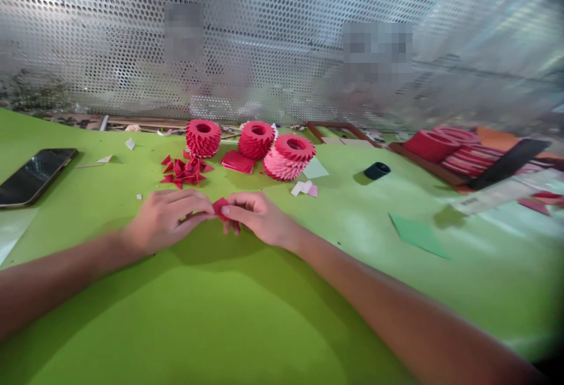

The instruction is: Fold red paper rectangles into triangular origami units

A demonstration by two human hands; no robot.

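A small piece of red paper (220, 207) is pinched between my two hands above the green tabletop. My left hand (170, 217) grips its left edge with the fingertips. On the other side, my right hand (259, 216) holds it between thumb and fingers. Just beyond lie a heap of folded red paper pieces (184, 170) and a stack of red paper slips (238, 161). Behind these stand a red ring of folded paper (202, 138), a second red one (256, 140) and a pink-and-red one (288, 157).
A phone (35, 176) lies at the left. Rightward are white and pink paper scraps (304, 188), a dark cylinder (377, 170), a green paper sheet (416, 235) and a tray (423, 164) with red paper rolls. A perforated metal screen (273, 44) closes off the back.
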